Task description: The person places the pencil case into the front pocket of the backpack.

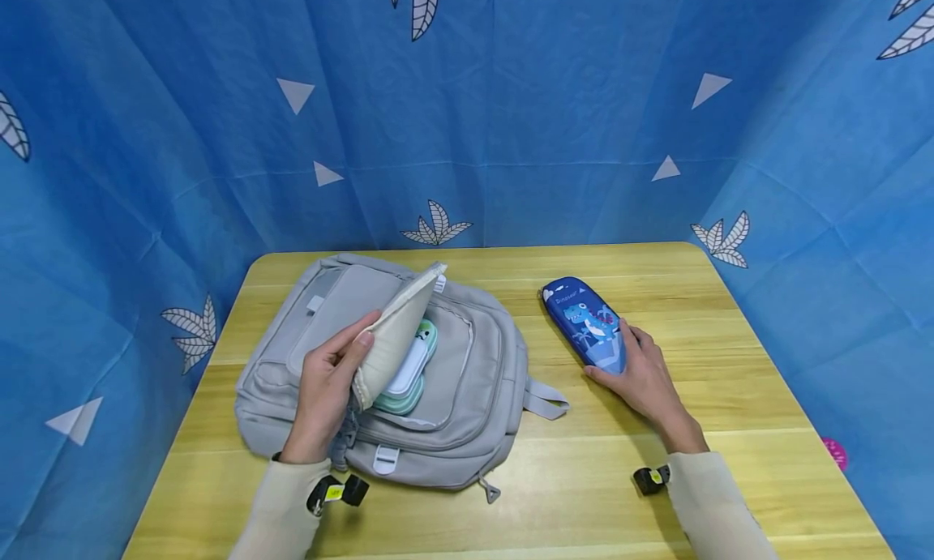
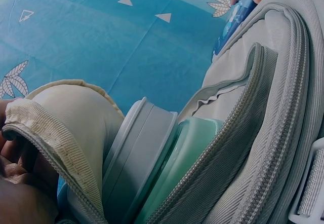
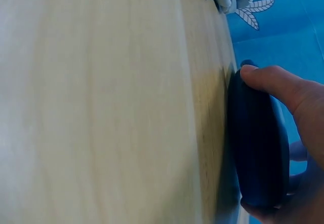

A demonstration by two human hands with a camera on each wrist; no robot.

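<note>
A grey backpack (image 1: 481,414) lies on the left half of the table, its front pocket unzipped. My left hand (image 1: 328,382) pinches the edge of the pocket's flap (image 1: 397,325), holding it raised with its cream lining showing. Inside the pocket, a pale white case (image 2: 144,148) sits beside a mint green case (image 2: 195,143). To the right, my right hand (image 1: 645,378) grips the near end of a dark blue pencil case (image 1: 584,321) printed with a dinosaur. Thumb and fingers span its sides in the right wrist view, and it is close over the wood.
The wooden table (image 1: 730,430) carries the backpack and the pencil case. A strap (image 1: 546,399) sticks out from the backpack's right side, and a zipper pull (image 1: 490,490) hangs at its near edge. Blue patterned cloth (image 1: 554,122) stands behind and at both sides.
</note>
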